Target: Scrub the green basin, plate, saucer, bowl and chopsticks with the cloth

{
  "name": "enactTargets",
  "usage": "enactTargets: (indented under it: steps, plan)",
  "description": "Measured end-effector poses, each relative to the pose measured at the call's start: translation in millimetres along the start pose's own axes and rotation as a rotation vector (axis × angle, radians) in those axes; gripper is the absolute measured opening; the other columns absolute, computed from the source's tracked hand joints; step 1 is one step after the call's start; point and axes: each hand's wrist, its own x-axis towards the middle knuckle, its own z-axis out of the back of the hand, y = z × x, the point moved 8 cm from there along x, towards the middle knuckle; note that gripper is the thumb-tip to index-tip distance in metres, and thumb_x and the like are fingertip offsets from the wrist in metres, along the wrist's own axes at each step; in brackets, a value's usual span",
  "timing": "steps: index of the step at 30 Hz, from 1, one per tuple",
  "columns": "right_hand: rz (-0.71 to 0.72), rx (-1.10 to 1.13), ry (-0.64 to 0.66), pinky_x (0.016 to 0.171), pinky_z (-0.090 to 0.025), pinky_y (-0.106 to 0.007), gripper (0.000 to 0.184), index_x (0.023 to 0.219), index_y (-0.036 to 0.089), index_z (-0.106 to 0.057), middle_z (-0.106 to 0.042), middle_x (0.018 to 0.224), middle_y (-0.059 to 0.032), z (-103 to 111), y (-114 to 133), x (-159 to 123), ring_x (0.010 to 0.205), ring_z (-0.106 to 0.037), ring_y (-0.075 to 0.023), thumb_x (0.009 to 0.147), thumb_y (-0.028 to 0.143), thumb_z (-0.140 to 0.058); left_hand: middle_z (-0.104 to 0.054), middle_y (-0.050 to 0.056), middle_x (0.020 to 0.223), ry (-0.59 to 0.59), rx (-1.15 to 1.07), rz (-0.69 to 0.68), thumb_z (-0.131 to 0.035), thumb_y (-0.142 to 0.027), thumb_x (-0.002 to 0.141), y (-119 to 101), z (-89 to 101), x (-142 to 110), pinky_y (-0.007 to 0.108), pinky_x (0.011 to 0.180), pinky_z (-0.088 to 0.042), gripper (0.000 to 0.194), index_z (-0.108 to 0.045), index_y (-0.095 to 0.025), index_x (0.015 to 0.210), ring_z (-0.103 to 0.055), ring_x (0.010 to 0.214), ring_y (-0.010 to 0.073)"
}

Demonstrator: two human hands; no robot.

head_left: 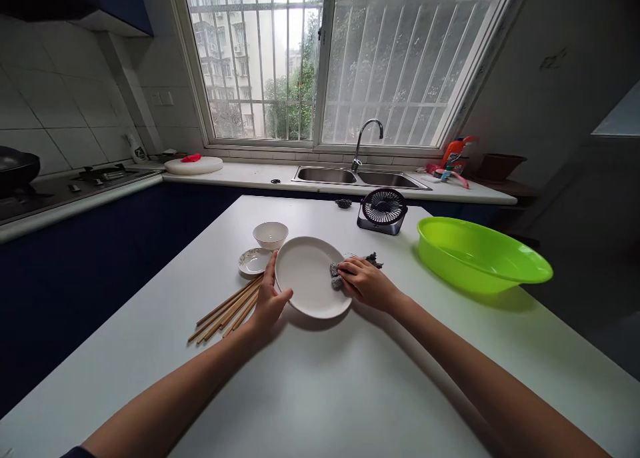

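A white plate (307,278) is tilted up off the white table, its inside facing me. My left hand (271,298) grips its left rim, the thumb over the edge and the fingers behind. In my right hand (364,281) is a grey steel wool scrubber (335,275), pressed against the plate's right side. Just behind the right hand lies something dark and tufted (374,261), partly hidden. Several wooden chopsticks (233,311) lie by my left hand. Beyond them are a small patterned dish (254,261) and a white bowl (271,235).
A green basin (483,258) stands on the table at the right. A small black fan (384,211) and a dark scrubber (343,203) sit at the table's far edge. Along the window, the counter holds a double sink (327,175), a tap (367,138) and a round white board (194,165).
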Motion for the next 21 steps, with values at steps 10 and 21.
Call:
enactTargets:
  steps: [10, 21]
  plan:
    - [-0.147, -0.126, 0.091, 0.083, -0.051, -0.043, 0.024, 0.108, 0.011, -0.07, -0.068, 0.104, -0.0156, -16.4, -15.5, 32.9, 0.094, -0.061, -0.0286, 0.097, 0.014, -0.049, -0.036, 0.007, 0.158, 0.037, -0.032, 0.021, -0.059, -0.012, 0.065, 0.6, -3.3, 0.8, 0.042, 0.121, -0.028, 0.093, -0.031, -0.024, 0.153, -0.036, 0.144, 0.0295]
    - [-0.318, 0.359, -0.146, 0.094, -0.053, -0.042, 0.027, 0.12, 0.02, -0.068, -0.064, 0.113, -0.0119, -29.1, -6.3, 77.3, 0.106, -0.06, -0.024, 0.1, 0.024, -0.052, -0.029, 0.007, 0.162, 0.08, 0.085, -0.105, -0.061, -0.022, 0.079, 4.3, -0.4, 2.6, 0.043, 0.121, -0.029, 0.083, -0.028, -0.025, 0.154, -0.031, 0.148, 0.0283]
